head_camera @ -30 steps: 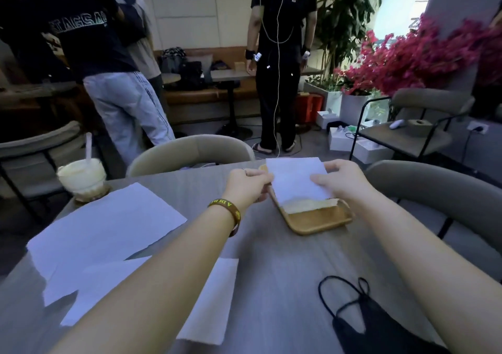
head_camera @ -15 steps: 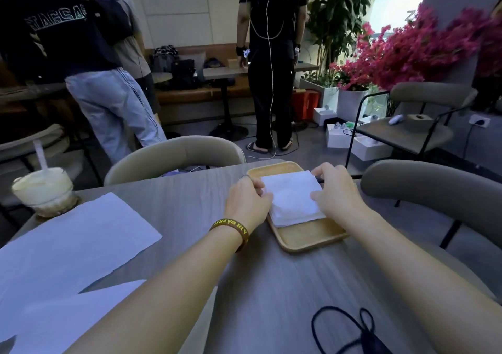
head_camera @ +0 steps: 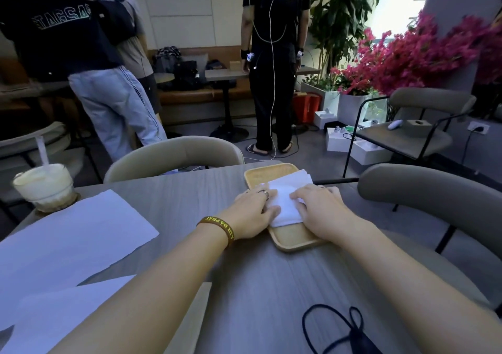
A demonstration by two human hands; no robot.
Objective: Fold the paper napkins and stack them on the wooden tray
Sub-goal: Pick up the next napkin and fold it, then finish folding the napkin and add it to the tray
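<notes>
1. Grey wood-grain table fills the lower frame; on its far side, right of centre, lies the wooden tray.
2. On the tray's middle sits a small stack of folded napkins, white, with the far corners fanned slightly.
3. The left hand lies flat, fingers straight, pressing the stack's left edge; a ring shows on one finger and a dark wristband on the wrist.
4. The right hand rests on the stack's right side, fingers bent down onto it; whether they pinch the paper cannot be told. The two hands are close together, with napkin showing between them.
5. Two unfolded napkins lie at lower left, one sheet above another.
6. An iced drink with a straw stands at the left edge.
7. A black face mask lies at lower right.
8. Beyond the table are beige chairs, standing people and pink flowers at upper right.
</notes>
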